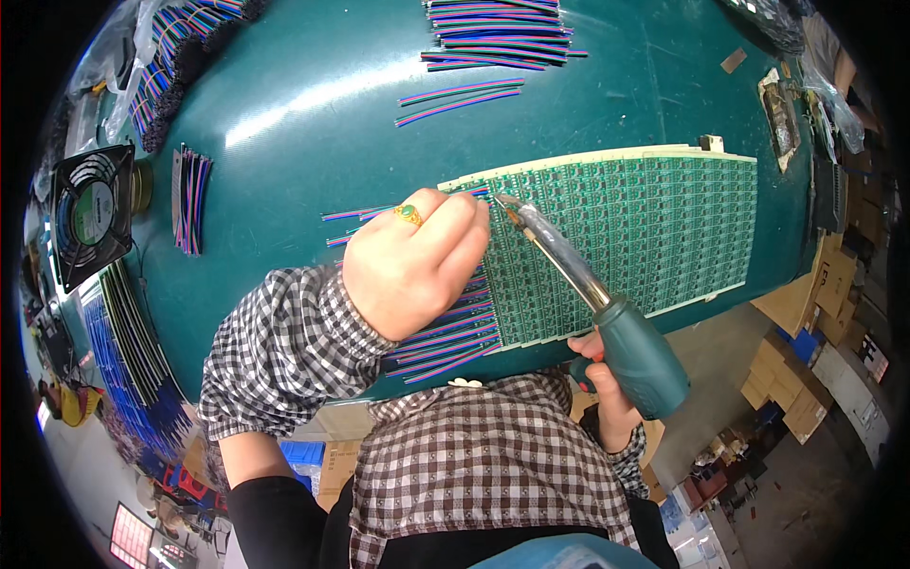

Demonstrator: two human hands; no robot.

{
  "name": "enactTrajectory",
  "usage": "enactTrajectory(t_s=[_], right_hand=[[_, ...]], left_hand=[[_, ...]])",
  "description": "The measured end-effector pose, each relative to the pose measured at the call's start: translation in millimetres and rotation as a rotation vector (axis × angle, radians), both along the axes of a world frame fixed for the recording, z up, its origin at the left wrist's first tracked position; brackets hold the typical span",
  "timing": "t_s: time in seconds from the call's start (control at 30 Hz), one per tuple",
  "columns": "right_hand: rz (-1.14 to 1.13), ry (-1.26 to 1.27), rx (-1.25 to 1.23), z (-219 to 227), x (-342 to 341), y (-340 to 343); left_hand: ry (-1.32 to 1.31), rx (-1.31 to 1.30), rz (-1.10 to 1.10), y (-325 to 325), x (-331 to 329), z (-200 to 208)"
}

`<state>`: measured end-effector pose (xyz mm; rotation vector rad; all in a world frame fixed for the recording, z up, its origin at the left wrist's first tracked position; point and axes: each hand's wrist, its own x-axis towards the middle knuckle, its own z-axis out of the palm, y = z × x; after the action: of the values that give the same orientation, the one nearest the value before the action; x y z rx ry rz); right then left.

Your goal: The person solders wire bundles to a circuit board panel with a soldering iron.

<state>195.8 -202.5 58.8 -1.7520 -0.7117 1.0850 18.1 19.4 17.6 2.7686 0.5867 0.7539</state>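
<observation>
My left hand (413, 261), with a ring on one finger, is closed in a pinch at the left edge of a panel of green circuit boards (626, 228). Its fingertips press the end of a multicoloured wire strip (482, 192) against the panel; part of it is hidden under the fingers. My right hand (614, 398) grips a dark green soldering gun (643, 356). The gun's long metal barrel slants up and left, its tip close to my left fingertips. Several wire strips (445, 346) lie side by side along the panel's left edge, below my left hand.
A stack of wire strips (498, 36) lies at the far side of the green table mat (303, 171), with two loose strips (460, 100) nearer. A black fan (95, 213) stands at left beside a small wire bundle (192, 201). Blue-ended wires (137, 365) hang at the left edge.
</observation>
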Motion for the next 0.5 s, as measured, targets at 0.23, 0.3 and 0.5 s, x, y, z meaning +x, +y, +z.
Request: enactTrajectory(t_s=[0.23, 0.3, 0.5], right_hand=[[0.025, -0.068, 0.039, -5.3, -0.7, 3.5], [0.001, -0.066, 0.062, -5.7, -1.6, 4.2], [0.081, -0.149, 0.031, -6.8, 1.1, 3.5]], left_hand=[[0.082, -0.133, -0.017, -2.9, -1.3, 11.3], [0.081, -0.128, -0.014, -2.9, -0.8, 11.2], [0.086, -0.1, -0.003, -3.5, -0.3, 10.3]])
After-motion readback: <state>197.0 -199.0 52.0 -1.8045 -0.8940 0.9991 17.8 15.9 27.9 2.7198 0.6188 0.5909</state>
